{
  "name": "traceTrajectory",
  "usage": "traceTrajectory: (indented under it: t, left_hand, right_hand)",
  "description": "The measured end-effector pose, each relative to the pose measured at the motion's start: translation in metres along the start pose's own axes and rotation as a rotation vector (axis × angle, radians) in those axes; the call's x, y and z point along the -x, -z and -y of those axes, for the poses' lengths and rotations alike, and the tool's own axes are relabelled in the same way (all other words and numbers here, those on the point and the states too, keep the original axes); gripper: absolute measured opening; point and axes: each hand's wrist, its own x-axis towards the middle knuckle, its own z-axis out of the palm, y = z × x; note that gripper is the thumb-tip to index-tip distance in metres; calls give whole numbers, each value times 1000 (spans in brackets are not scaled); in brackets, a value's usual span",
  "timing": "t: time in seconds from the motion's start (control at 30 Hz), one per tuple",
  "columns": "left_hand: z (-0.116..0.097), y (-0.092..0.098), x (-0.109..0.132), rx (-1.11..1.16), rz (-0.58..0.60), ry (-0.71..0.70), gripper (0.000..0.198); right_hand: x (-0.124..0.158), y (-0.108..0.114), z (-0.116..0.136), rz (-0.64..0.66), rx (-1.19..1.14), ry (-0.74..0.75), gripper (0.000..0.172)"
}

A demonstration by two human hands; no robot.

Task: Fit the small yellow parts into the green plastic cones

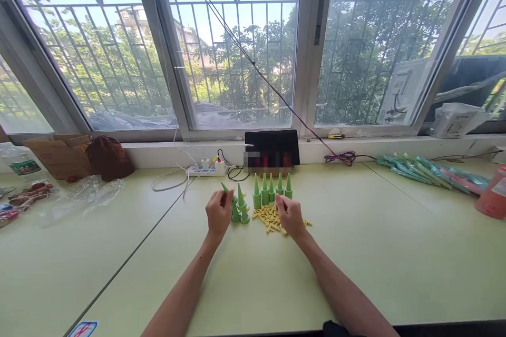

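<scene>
In the head view, my left hand is closed around a green pointed cone, whose tip sticks out above the fingers. Just right of it stand green cone-topped pieces on round bases. My right hand is closed in a pinch over a loose pile of small yellow pegs; whatever its fingers hold is hidden or too small to name. Behind the pile, several green cone-topped pieces stand upright in a group, close to the right fingertips.
A dark-screened tablet leans by the window sill, beside a white power strip with cables. At left lie a brown bag, a cardboard box and clear plastic. Plastic packets and a red container sit at right.
</scene>
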Motion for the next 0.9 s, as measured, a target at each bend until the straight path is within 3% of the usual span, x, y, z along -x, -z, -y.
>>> traceTrajectory:
  t: [0.23,0.47,0.9]
  left_hand:
    - [0,-1,2,-65,74,-68,37]
    - [-1,-3,5,-92,142,-1,38]
    - [-9,1,4,-54,57,76,27]
  right_hand:
    - [0,1,1,22,-4,0,46]
    - [0,0,1,41,3,8,47]
    - [0,-1,2,70,31,-18,49]
